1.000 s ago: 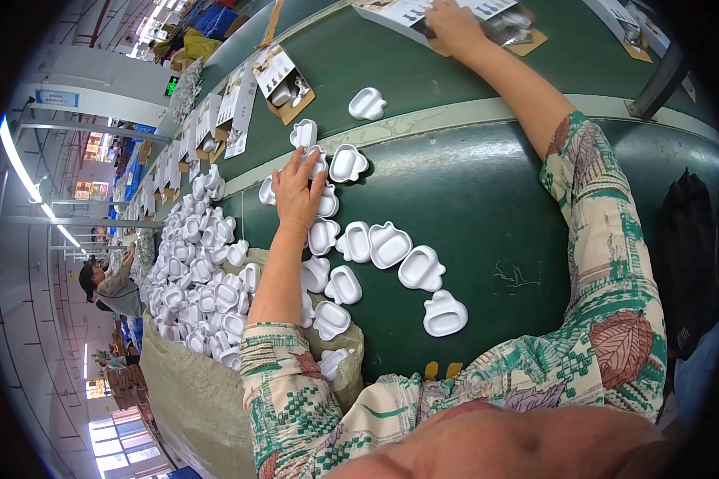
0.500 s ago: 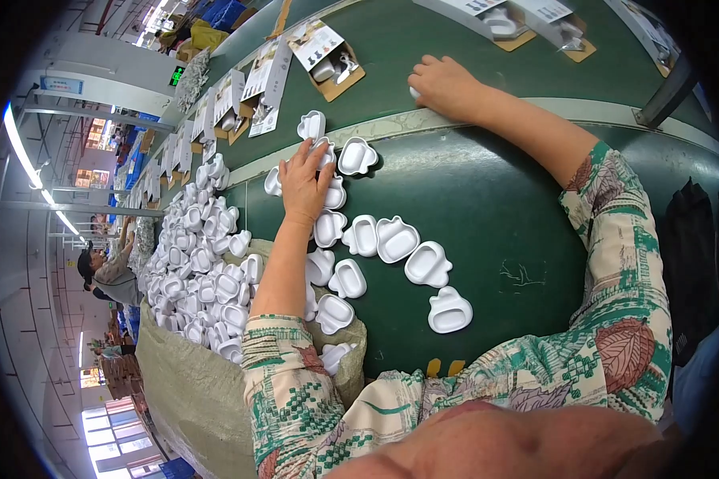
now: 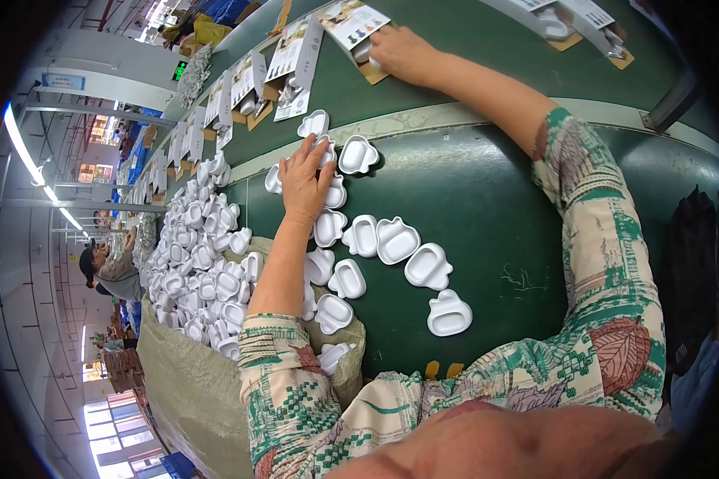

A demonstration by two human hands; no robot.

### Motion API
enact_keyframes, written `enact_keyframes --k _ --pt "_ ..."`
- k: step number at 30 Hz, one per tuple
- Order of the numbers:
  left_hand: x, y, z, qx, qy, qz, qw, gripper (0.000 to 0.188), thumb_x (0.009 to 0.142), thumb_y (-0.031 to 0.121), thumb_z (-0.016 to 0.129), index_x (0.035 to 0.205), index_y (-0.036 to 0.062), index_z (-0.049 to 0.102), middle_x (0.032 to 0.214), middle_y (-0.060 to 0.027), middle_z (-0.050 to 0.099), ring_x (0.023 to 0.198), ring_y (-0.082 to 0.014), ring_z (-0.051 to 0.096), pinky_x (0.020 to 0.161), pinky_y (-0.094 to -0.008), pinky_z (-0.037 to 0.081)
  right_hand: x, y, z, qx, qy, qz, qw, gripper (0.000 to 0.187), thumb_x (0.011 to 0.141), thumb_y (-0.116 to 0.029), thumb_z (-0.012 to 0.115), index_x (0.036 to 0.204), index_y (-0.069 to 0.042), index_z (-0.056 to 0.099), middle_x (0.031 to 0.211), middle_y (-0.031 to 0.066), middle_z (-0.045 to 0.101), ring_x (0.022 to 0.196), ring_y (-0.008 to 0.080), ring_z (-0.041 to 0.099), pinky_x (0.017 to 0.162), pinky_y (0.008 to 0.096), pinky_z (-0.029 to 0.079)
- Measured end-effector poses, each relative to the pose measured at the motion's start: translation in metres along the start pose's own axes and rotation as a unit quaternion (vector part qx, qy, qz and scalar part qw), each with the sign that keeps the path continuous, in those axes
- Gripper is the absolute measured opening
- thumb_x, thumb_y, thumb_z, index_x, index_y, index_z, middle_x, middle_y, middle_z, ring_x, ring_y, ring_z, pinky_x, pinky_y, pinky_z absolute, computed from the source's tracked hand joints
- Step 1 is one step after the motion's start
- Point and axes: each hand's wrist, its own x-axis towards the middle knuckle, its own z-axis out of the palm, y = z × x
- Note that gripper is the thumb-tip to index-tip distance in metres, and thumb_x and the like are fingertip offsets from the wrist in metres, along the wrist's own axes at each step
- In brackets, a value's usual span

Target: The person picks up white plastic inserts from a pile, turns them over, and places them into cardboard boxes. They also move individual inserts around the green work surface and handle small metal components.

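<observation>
My left hand [image 3: 305, 180] lies with fingers spread over small white plastic dishes, its fingertips touching one dish [image 3: 326, 152] that is partly covered. More of these shallow, oval, knob-ended dishes, such as one at the right [image 3: 358, 155] and one nearer me [image 3: 449, 313], are scattered on the green table. On the green belt beyond, my right hand [image 3: 403, 54] is closed at the mouth of an open printed carton [image 3: 353, 21]. A white plastic piece [image 3: 373, 61] shows under its fingertips, mostly hidden by the hand.
A heap of white dishes [image 3: 204, 263] spills from a woven sack [image 3: 188, 391] at the left. Open cartons [image 3: 294, 60] line the belt [image 3: 463, 36], with others [image 3: 559, 24] farther right. A metal post [image 3: 673, 100] stands at right. Another person [image 3: 112, 267] works at far left.
My right hand has moved left and away, from bare belt to the carton's mouth. The cartons have shifted right along the belt. My left hand has hardly moved.
</observation>
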Motion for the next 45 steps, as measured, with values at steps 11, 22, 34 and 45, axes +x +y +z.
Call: enact_keyframes --k 11,22,34,45 --pt "-0.005 -0.004 -0.006 -0.009 -0.013 0.019 1.0 0.041 0.084 0.034 0.057 0.123 0.0199 0.057 0.136 -0.002 0.047 0.124 -0.0231 0.045 0.107 -0.0559 0.02 0.01 -0.085 0.009 0.098 0.061 -0.158 0.981 0.015 0.079 -0.013 0.053 0.093 -0.008 0.056 0.097 0.0078 0.054 0.095 0.0248 0.057 0.075 0.0359 0.048" --pt "-0.001 -0.001 -0.005 -0.074 0.081 0.061 0.992 0.036 0.077 0.026 0.067 0.11 0.0121 0.063 0.124 -0.0148 0.053 0.105 -0.0327 0.051 0.095 -0.0432 0.037 0.012 -0.089 0.014 0.128 0.017 -0.152 0.98 0.011 0.078 -0.015 0.053 0.083 -0.007 0.06 0.093 0.0066 0.057 0.097 0.0246 0.054 0.076 0.0388 0.046" --pt "0.006 0.01 -0.008 -0.052 0.071 0.09 0.992 0.028 0.071 0.021 0.07 0.095 0.008 0.065 0.102 -0.01 0.06 0.092 -0.0307 0.056 0.081 -0.04 0.044 0.031 -0.005 0.023 -0.055 0.106 0.093 0.988 0.015 0.069 -0.011 0.062 0.083 -0.004 0.065 0.093 0.0168 0.058 0.093 0.0322 0.055 0.077 0.0417 0.048" --pt "0.003 0.009 -0.01 -0.046 0.069 0.026 0.996 0.024 0.081 0.019 0.064 0.102 0.0068 0.064 0.108 -0.0148 0.059 0.1 -0.0326 0.055 0.086 -0.0373 0.045 -0.05 -0.107 -0.036 0.212 -0.031 -0.255 0.943 0.019 0.074 -0.019 0.065 0.087 -0.006 0.058 0.095 0.0079 0.057 0.097 0.0244 0.054 0.079 0.0369 0.045"
